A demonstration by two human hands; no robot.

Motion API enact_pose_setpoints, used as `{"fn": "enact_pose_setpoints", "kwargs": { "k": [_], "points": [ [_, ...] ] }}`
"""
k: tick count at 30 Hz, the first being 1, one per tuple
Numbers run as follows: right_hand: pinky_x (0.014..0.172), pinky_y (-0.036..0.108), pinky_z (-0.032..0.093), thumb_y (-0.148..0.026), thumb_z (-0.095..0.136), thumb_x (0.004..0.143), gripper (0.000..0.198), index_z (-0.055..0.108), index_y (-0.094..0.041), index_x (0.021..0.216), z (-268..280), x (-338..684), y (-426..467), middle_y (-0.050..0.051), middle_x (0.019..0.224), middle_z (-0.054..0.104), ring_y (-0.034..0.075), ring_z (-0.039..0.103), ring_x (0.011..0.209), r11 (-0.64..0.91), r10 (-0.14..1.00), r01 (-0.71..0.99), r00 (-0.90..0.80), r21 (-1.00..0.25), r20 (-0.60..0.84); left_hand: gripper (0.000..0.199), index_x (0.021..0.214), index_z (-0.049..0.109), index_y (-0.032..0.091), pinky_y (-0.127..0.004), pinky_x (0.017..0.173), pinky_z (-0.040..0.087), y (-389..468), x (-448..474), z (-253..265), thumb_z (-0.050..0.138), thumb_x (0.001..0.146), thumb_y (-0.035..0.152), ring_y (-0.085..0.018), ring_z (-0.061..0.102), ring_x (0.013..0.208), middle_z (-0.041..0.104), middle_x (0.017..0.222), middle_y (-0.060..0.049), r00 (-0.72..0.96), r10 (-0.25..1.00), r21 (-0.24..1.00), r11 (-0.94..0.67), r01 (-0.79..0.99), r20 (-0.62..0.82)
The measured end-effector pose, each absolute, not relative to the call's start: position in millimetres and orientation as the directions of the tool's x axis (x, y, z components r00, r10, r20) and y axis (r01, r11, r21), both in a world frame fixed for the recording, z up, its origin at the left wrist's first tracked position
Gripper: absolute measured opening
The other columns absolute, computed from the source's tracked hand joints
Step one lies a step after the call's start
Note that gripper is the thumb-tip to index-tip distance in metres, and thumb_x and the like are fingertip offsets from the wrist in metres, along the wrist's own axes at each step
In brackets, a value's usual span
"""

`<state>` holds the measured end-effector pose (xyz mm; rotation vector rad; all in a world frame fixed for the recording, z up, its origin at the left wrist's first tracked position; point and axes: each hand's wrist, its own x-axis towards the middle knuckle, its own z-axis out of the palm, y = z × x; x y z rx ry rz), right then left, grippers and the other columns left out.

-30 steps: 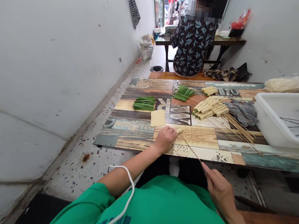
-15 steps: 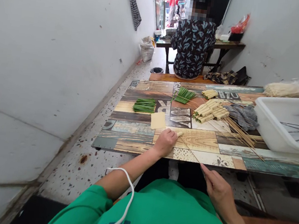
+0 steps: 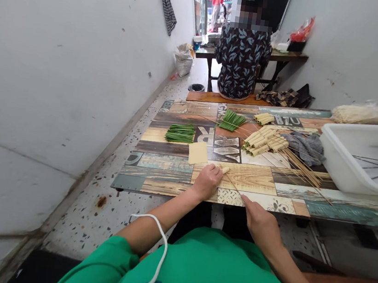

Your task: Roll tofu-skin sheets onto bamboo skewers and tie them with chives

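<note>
Roll of pale sheet (image 3: 226, 170) down on the patchwork-print bench (image 3: 167, 175), near its front edge, mostly tucked under the left hand (image 3: 207, 181), fingers curled right over it. Right hand (image 3: 262, 223) down by the bench edge, pinching a thin skewer (image 3: 234, 185). Skewer on a slant, aimed up at the poking-out end of the roll; can't tell how far in, too small. Loose square sheet (image 3: 198, 153) flat just beside the left hand, near a neat bundle of green stalks (image 3: 180, 133). Second green bunch (image 3: 231, 120) farther back, pile of skewered rolls (image 3: 262, 138) off to the right, then grey cloth (image 3: 304, 148) and big white tub (image 3: 345, 169).
</note>
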<state>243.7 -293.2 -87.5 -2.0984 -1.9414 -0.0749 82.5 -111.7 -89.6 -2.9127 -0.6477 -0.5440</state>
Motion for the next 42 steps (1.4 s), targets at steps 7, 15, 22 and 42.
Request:
{"fn": "enact_pose_setpoints", "kwargs": {
  "k": [7, 15, 22, 42],
  "points": [
    [0.050, 0.025, 0.029, -0.014, 0.047, 0.092, 0.036, 0.063, -0.021, 0.123, -56, 238, -278, 0.006, 0.084, 0.074, 0.017, 0.066, 0.064, -0.113, 0.992, 0.990, 0.117, 0.090, -0.047, 0.026, 0.102, 0.061, 0.013, -0.035, 0.077, 0.047, -114, 80, -90, 0.036, 0.100, 0.018, -0.020, 0.054, 0.079, 0.061, 0.084, -0.008, 0.837, 0.412, -0.007, -0.896, 0.444, 0.362],
    [0.059, 0.024, 0.032, -0.016, 0.042, 0.093, 0.027, 0.069, -0.018, 0.091, -56, 296, -255, 0.006, 0.079, 0.070, 0.015, 0.061, 0.071, 0.026, 0.979, 0.999, -0.034, 0.043, 0.201, 0.021, 0.097, 0.060, 0.014, -0.035, 0.074, 0.047, -101, 97, -86, 0.039, 0.097, 0.011, -0.020, 0.055, 0.076, 0.062, 0.081, -0.007, 0.818, 0.447, -0.047, -0.868, 0.495, 0.361],
    [0.066, 0.024, 0.041, -0.026, 0.041, 0.096, 0.033, 0.073, -0.018, 0.097, -77, 356, -232, 0.008, 0.087, 0.071, 0.017, 0.062, 0.079, 0.060, 0.907, 0.998, -0.053, -0.004, 0.419, 0.023, 0.092, 0.061, 0.013, -0.037, 0.079, 0.047, -85, 156, -73, 0.039, 0.094, 0.008, -0.023, 0.058, 0.086, 0.064, 0.090, -0.011, 0.769, 0.539, 0.043, -0.827, 0.560, 0.343],
    [0.069, 0.029, 0.047, -0.034, 0.048, 0.095, 0.030, 0.074, -0.018, 0.094, -26, 331, -164, 0.009, 0.089, 0.069, 0.019, 0.063, 0.080, 0.285, 0.841, 0.957, -0.219, -0.061, 0.495, 0.018, 0.097, 0.060, 0.019, -0.038, 0.091, 0.047, -76, 6, -72, 0.046, 0.098, 0.030, -0.023, 0.053, 0.104, 0.060, 0.102, -0.008, 0.684, 0.655, 0.161, -0.749, 0.642, 0.321]
  ]
}}
